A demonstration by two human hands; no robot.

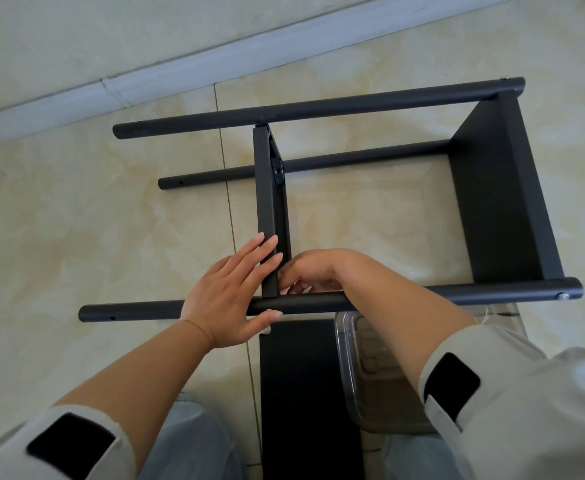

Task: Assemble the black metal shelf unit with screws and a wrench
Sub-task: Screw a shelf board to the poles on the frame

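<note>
While the left hand [230, 289] lies flat, fingers straight, on the middle shelf [271, 209] at the near pole [318, 303], the right hand [306, 271] curls there; grip unclear. Four poles, three shelves: one [502, 199] bolted right, one [304, 400] loose on the floor [76, 220] beside one clear box [370, 375].

The right hand [313, 271] curls behind the middle shelf panel [270, 209], its fingertips hidden. The loose black panel [301, 393] runs off the bottom edge, and the clear container's [360, 375] contents are too blurred to tell.
</note>
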